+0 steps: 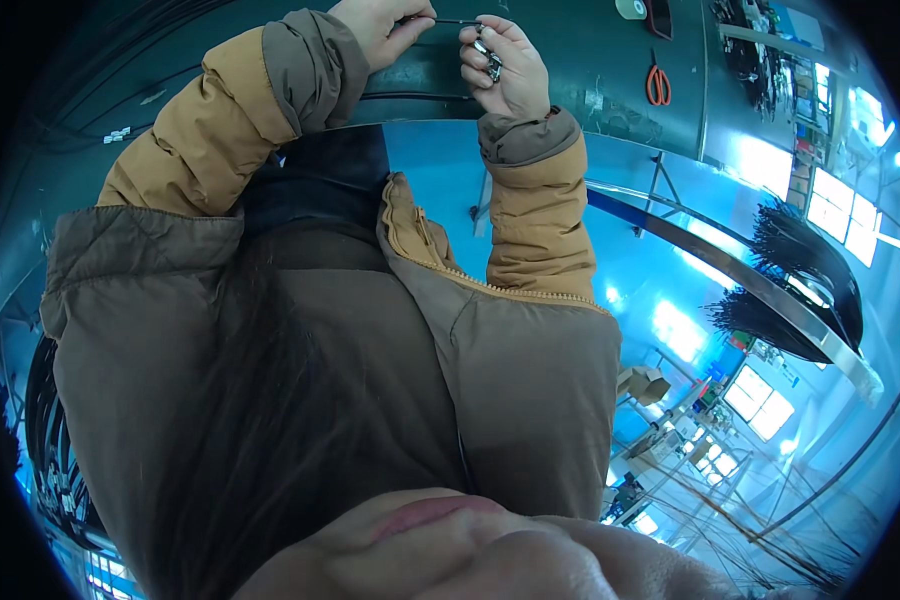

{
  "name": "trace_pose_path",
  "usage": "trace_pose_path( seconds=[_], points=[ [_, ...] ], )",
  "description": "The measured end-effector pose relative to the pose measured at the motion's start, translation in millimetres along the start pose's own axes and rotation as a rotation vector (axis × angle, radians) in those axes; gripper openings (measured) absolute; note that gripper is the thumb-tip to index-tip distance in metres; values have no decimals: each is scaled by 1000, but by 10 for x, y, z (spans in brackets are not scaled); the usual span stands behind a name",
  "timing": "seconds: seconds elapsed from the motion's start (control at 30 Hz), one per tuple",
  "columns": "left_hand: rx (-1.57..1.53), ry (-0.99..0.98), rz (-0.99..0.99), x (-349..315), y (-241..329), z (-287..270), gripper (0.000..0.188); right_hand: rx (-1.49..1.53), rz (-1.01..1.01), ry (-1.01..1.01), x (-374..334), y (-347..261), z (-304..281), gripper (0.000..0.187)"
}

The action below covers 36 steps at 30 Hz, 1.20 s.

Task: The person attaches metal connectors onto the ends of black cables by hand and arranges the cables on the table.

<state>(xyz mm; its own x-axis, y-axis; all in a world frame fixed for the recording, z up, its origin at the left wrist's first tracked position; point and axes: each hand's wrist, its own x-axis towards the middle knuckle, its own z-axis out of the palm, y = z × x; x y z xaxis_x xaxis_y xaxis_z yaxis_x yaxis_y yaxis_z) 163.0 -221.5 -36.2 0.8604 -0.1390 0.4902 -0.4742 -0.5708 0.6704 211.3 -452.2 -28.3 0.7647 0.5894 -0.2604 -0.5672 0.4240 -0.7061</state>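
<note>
Over the dark green tabletop [425, 75], a thin black cable [457, 21] runs between my two hands near the top edge of the view. My left hand [385, 30] pinches it between thumb and fingers. The cable's other end meets the thumb and fingertips of my right hand [515, 75]. Curled fingers of that same hand also hold several small shiny metal pieces [488, 60] against the palm; their exact kind is too small to tell. Another black cable [415, 97] lies on the table below my hands.
Orange-handled scissors [658, 85] lie right of my right hand, with a tape roll [630, 8] and a dark red-edged object [660, 18] beyond. Loose black cables [120, 65] spread at the left. Bundles of black cables [805, 260] hang over a metal rail [770, 290] at the right.
</note>
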Motion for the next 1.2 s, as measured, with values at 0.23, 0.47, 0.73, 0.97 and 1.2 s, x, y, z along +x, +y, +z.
trace_pose_path(
  seconds=[0.23, 0.47, 0.73, 0.97, 1.2],
  points=[
    [16, -25, -10, 12, -38, -7, 7, 30, 52, 32, 69, 3, 10, 12],
    [24, -13, -12, 0, -5, 14, 7, -102, -35, 154, 25, 41, -20, 22],
    [30, -29, -35, -25, 40, 5, 8, -195, -86, 21, 30, 13, -51, 18],
    [28, -42, -21, -42, 15, 14, 9, -516, -112, -19, -14, -126, -81, 23],
    [79, -92, 16, -47, 13, 13, 9, -656, -118, 4, 40, -180, -293, 24]
  ],
)
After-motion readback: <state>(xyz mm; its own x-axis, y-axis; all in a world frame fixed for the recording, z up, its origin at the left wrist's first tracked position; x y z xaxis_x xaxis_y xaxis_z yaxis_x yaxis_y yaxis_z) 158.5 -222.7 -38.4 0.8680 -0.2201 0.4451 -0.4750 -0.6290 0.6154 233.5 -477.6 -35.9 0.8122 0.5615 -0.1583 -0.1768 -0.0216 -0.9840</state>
